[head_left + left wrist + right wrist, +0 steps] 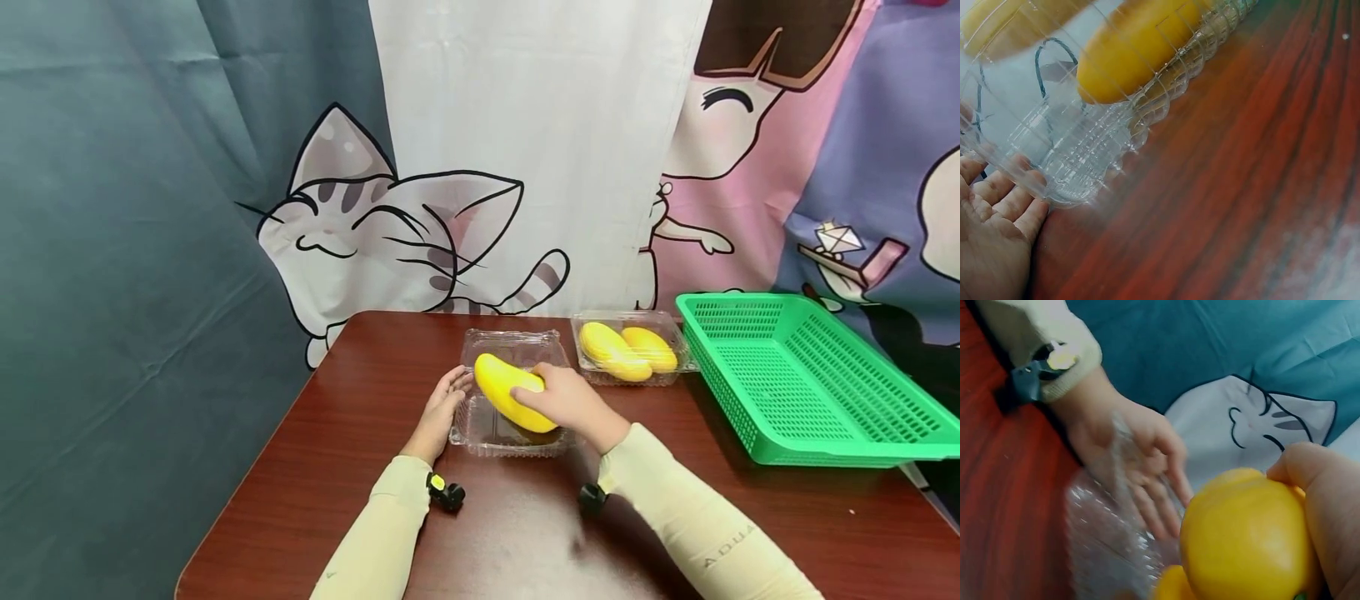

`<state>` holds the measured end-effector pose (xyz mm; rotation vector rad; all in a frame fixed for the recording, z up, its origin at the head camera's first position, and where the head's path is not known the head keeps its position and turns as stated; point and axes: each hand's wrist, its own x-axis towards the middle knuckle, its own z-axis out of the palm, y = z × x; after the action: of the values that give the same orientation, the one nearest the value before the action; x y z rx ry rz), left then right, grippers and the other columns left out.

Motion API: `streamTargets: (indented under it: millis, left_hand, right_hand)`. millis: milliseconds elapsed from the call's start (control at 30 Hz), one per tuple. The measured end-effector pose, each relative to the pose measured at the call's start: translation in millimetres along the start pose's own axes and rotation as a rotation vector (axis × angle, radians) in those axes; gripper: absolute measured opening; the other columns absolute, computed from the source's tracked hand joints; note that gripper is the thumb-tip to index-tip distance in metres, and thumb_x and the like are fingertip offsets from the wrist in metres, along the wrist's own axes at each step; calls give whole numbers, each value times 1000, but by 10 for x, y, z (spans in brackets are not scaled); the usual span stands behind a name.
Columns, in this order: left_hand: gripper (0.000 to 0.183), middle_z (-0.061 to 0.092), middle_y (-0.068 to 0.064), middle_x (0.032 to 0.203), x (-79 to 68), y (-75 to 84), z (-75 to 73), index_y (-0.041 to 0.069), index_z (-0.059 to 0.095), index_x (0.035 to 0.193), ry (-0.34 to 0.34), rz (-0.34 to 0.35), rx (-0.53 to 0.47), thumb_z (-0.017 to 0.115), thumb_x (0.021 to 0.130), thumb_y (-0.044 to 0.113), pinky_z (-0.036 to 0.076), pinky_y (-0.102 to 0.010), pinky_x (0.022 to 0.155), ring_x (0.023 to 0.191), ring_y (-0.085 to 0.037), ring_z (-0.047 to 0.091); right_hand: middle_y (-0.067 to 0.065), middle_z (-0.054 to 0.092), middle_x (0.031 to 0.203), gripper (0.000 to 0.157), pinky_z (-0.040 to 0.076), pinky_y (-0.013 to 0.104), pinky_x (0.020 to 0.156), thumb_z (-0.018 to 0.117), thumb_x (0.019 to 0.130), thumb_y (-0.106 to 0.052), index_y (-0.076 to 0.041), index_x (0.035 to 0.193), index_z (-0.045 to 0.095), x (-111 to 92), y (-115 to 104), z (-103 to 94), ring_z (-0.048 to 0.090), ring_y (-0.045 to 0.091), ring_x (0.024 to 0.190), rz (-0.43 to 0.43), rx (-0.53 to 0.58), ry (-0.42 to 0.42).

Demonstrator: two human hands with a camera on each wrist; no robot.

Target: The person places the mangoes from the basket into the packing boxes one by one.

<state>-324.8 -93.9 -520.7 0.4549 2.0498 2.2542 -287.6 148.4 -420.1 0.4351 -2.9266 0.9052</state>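
My right hand (566,400) grips a yellow mango (510,392) above a clear plastic clamshell box (480,433), whose lid stands raised at the back. In the right wrist view the held mango (1247,537) fills the lower right, and part of a second yellow fruit (1172,585) shows beneath it. Through the box's clear wall, the left wrist view shows a yellow mango (1141,53) and another yellow shape (1019,25). With its fingers extended, my left hand (441,408) is at the box's left side; its fingertips (1034,215) appear to touch the plastic.
Behind and to the right, another clear box (667,379) contains two yellow mangoes (615,352). A green plastic basket (757,433) stands at the right of the brown table (360,400). A printed cloth (525,100) hangs beyond the table's back edge.
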Motion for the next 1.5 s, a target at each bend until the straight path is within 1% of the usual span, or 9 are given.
streamTargets:
  millis: [200,300,533,700,833,1000,1200,1367,1500]
  left_hand:
    - [53,39,-28,153,-93,257,73,-8,28,154,24,-21,17,40,103,2,28,-51,118,145,-38,35]
    - [53,40,-27,153,-108,292,87,-7,30,154,33,-30,12,41,103,3,29,-49,118,145,-37,34]
    - [52,39,-28,154,25,51,24,-7,28,154,20,-21,-27,35,103,-3,33,-31,114,147,-35,32]
    - [53,40,-27,154,60,-38,34,-5,32,153,50,2,-18,38,101,-5,33,-36,116,147,-35,33]
    - [53,41,-24,153,52,-65,48,-1,34,154,77,-4,-8,40,101,-4,31,-43,117,146,-33,36]
    - [56,45,-22,152,50,-77,52,1,36,154,89,-14,-2,40,98,-6,34,-43,115,143,-32,40]
    - [57,43,-23,153,32,-60,32,-1,33,155,82,-28,-5,40,98,-8,34,-42,115,143,-34,40]
    - [58,42,-26,152,-19,57,29,-6,31,154,64,-50,9,41,98,-9,38,-42,112,143,-37,40]
    - [57,44,-25,151,-3,-21,41,-3,33,154,86,-41,14,44,98,-6,42,-34,108,141,-36,42]
  right_hand:
    - [-1,67,86,58,49,34,65,66,86,-57,-7,115,68,7,-63,309,58,15,71,18,-18,-9]
    - [-1,65,87,56,50,35,66,65,85,-56,-7,111,68,16,-74,405,57,16,71,2,-70,16]
    - [6,61,101,52,52,39,74,66,86,-50,-6,115,64,-2,-77,518,56,18,77,-63,-108,57]
    - [8,58,100,48,52,37,69,65,91,-48,-6,114,64,-36,-67,554,54,18,73,-102,-138,102]
    - [5,58,93,46,49,35,60,62,94,-51,-9,112,65,-62,-62,565,52,17,66,-131,-243,141]
    - [4,59,89,43,51,37,56,60,96,-51,-10,105,68,-87,-68,563,55,18,61,-151,-367,206]
    - [4,63,92,36,55,39,62,60,98,-45,-11,107,69,-102,-96,583,62,21,68,-150,-390,224]
    - [4,64,95,30,56,41,62,57,101,-41,-14,106,70,-90,-101,628,65,23,72,-151,-407,251]
    - [4,64,94,29,56,44,61,54,102,-37,-16,101,74,-94,-100,639,67,23,78,-119,-428,271]
